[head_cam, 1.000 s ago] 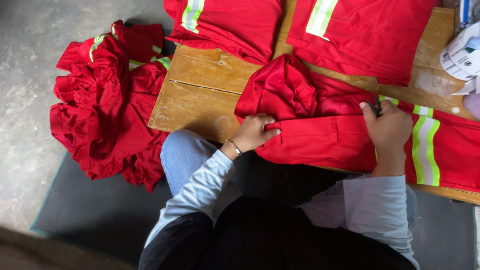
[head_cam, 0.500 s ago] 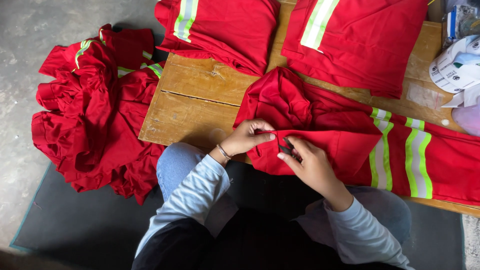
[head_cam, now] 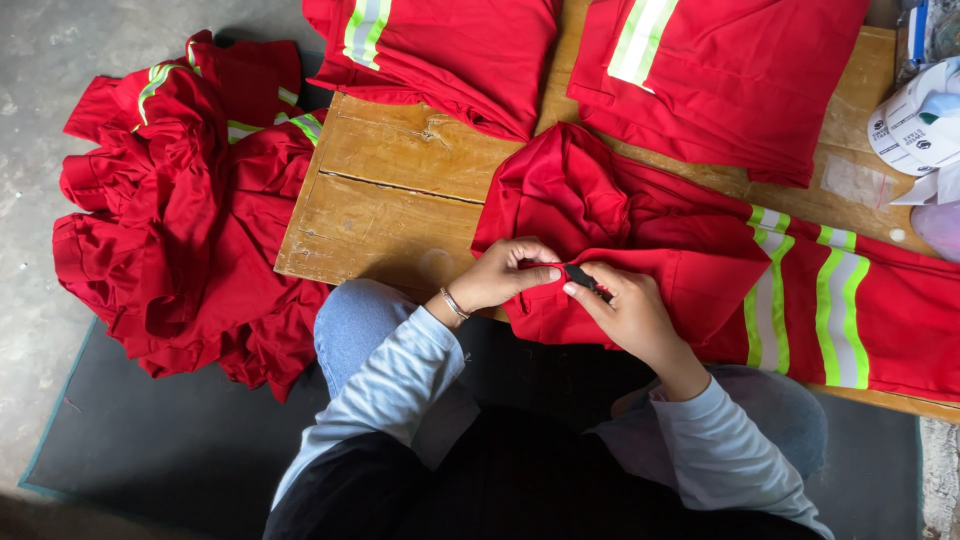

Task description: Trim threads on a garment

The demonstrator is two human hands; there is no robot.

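Hands meet at the red garment [head_cam: 640, 250]: left grip [head_cam: 505, 275] pinches fabric, right grip [head_cam: 630, 310] holds a small black tool [head_cam: 582, 278].

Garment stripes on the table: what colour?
Fluorescent yellow-green with silver-grey centres, on the red garment; head view.

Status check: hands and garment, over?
Left hand pinching red reflective-striped garment. Right hand holds small black tool at fabric edge. Nothing in the way.
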